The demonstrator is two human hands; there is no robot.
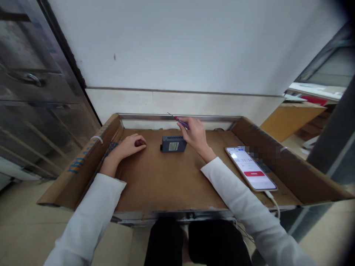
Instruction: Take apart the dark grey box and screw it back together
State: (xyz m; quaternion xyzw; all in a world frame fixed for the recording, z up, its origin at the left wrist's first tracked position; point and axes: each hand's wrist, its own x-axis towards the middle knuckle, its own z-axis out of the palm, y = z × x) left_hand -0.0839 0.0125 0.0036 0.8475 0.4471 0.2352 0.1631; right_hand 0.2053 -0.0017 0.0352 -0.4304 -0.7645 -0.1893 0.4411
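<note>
A small screwdriver (181, 122) with a purple handle and a red collar is gripped in my right hand (194, 135). Its thin shaft points up and to the left, above the cardboard. Just left of that hand, a dark blue-grey metal box (173, 144) stands on the cardboard, with a row of vent slots and a pale label on its side; my right hand partly covers its right end. My left hand (130, 145) rests on the cardboard to the left of the box, apart from it. Its fingers are loosely curled, with a gap to the thumb and nothing visible between them.
Cardboard (169, 184) lines the table, with raised sides left and right. On the right lies a phone (251, 169) showing a timer, with a white cable (273, 199) plugged in. A white wall (180, 48) stands behind, and a metal door (41, 88) on the left.
</note>
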